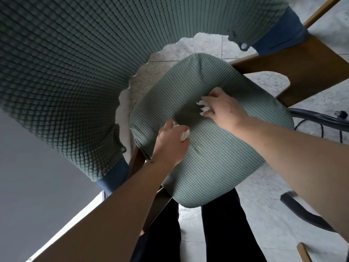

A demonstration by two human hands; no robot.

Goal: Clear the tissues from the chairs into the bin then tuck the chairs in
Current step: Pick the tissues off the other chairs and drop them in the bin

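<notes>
A chair with a green waffle-textured seat cushion (217, 157) fills the middle of the view, its covered backrest (66, 63) curving across the top left. My left hand (169, 146) rests on the seat's left part, fingers closed around a crumpled white tissue (184, 134). My right hand (222, 108) is further back on the seat, its fingers pinched on another white tissue (203, 106). No bin is in view.
Wooden chair legs (302, 69) stick out at the upper right over a grey tiled floor (255, 214). A black cable and a dark curved object (321, 118) lie at the right. A pale table surface (37, 176) sits at the left. My dark trousers are below.
</notes>
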